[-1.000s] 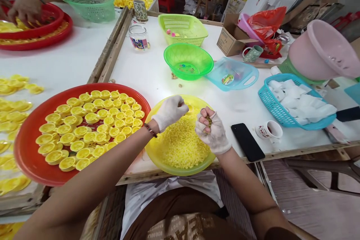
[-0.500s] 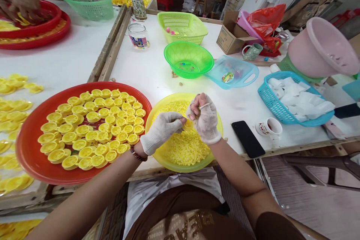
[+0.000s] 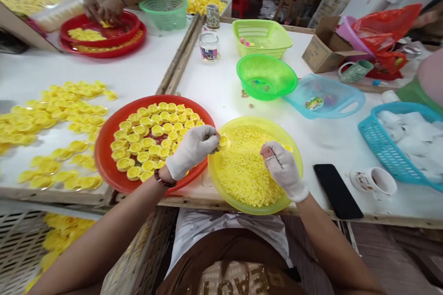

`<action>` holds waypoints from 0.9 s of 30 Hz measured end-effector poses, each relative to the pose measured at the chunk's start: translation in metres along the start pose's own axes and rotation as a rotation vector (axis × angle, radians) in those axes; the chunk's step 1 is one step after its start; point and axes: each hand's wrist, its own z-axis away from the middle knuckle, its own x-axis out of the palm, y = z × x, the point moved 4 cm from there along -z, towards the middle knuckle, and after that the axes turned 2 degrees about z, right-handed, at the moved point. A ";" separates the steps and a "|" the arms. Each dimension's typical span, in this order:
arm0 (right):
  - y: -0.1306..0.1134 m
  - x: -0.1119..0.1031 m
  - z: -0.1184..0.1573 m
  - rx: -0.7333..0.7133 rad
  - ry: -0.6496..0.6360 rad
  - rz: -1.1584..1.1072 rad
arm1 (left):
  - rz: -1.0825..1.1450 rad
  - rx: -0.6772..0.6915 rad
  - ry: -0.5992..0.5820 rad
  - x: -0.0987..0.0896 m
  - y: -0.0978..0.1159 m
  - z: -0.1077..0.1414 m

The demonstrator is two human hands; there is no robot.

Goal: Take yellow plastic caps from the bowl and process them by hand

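We located the cup (image 3: 223, 141) at the fingertips of the left hand (image 3: 194, 151), above the left rim of the bowl (image 3: 214, 173). The left thumb and fingers were pinched together on it. We found the right hand (image 3: 282, 170) above the right half of the bowl, its fingers curled inward; we could not tell what, if anything, they enclosed. A yellow piece (image 3: 288, 148) showed just beside that hand, near the bowl's right rim.

We recorded the cup as small, round and yellow; finer detail was too small to read. The bowl was also yellow, held loose yellow granules (image 3: 249, 179), and stood at the near edge of the table (image 3: 194, 76). To its left, we noted a red tray (image 3: 103, 161) overlapping the table's left edge and bearing many round yellow cups. To its right, we noted a phone (image 3: 337, 191) flat at the near edge, with a mug (image 3: 362, 180) beside it.
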 end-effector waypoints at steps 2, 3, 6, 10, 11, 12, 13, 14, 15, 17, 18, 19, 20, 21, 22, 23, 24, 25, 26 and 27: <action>0.004 0.003 0.002 -0.005 -0.018 0.027 | -0.025 0.012 0.067 -0.021 -0.001 0.006; 0.002 0.005 0.002 -0.008 -0.023 0.023 | -0.019 0.015 0.077 -0.026 -0.002 0.010; -0.020 0.015 -0.002 -0.101 -0.061 0.059 | 0.012 0.018 0.021 -0.020 -0.002 0.017; -0.053 0.035 -0.008 -0.315 -0.203 0.366 | 0.030 0.040 -0.113 0.017 0.001 0.018; -0.056 0.038 -0.009 -0.350 -0.228 0.462 | 0.022 0.057 -0.132 0.025 0.002 0.016; -0.057 0.040 -0.009 -0.378 -0.245 0.544 | 0.013 0.074 -0.142 0.032 0.003 0.015; -0.057 0.041 -0.009 -0.396 -0.252 0.605 | 0.005 0.088 -0.147 0.036 0.004 0.013; -0.055 0.039 -0.009 -0.403 -0.252 0.635 | 0.001 0.096 -0.146 0.039 0.004 0.012; -0.053 0.037 -0.009 -0.400 -0.252 0.629 | 0.006 0.095 -0.144 0.041 0.004 0.011; -0.048 0.028 -0.008 -0.354 -0.244 0.544 | 0.026 0.072 -0.149 0.041 0.002 0.011; -0.046 0.022 -0.008 -0.322 -0.224 0.500 | 0.038 0.056 -0.152 0.040 0.001 0.012; -0.043 0.016 -0.008 -0.291 -0.200 0.470 | 0.050 0.041 -0.154 0.039 0.000 0.014; -0.041 0.011 -0.008 -0.267 -0.174 0.459 | 0.061 0.029 -0.153 0.036 0.000 0.015; -0.038 0.006 -0.008 -0.250 -0.150 0.467 | 0.066 0.023 -0.145 0.032 -0.001 0.017; -0.036 0.002 -0.007 -0.240 -0.131 0.488 | 0.049 0.025 -0.127 0.025 -0.001 0.018; -0.033 -0.001 -0.006 -0.237 -0.121 0.512 | -0.001 0.037 -0.089 0.015 -0.001 0.018; -0.030 -0.004 -0.005 -0.236 -0.123 0.536 | -0.089 0.058 -0.032 0.002 -0.001 0.018; -0.026 -0.006 -0.004 -0.235 -0.130 0.560 | -0.209 0.084 0.044 -0.013 -0.002 0.018; -0.023 -0.007 -0.003 -0.235 -0.141 0.580 | -0.349 0.113 0.135 -0.032 -0.003 0.017; -0.019 -0.008 -0.001 -0.233 -0.153 0.593 | -0.494 0.140 0.231 -0.051 -0.005 0.016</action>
